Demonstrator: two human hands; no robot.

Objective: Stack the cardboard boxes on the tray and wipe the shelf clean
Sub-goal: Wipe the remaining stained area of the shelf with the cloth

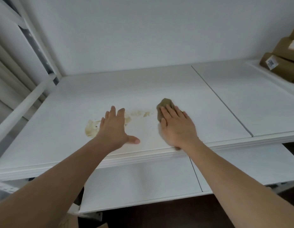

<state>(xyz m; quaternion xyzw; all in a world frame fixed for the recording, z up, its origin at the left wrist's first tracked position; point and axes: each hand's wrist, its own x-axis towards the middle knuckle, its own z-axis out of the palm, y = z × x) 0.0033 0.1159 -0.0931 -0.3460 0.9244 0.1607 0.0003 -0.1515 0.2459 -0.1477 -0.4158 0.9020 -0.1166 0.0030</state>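
Note:
A white shelf (143,86) carries a brownish stain (91,130) that runs from the left towards the middle. My left hand (114,129) lies flat on the shelf with straight fingers, partly over the stain. My right hand (177,127) presses a brown cloth (164,105) flat against the shelf with straight fingers, to the right of the stain. Several cardboard boxes (282,61) stand stacked on a white tray (264,74) at the far right.
A seam (222,101) splits the shelf into two panels. White frame posts (36,46) rise at the left, with a rail (19,111) along the left side. A lower white shelf (143,183) juts out beneath the front edge. The wall stands close behind.

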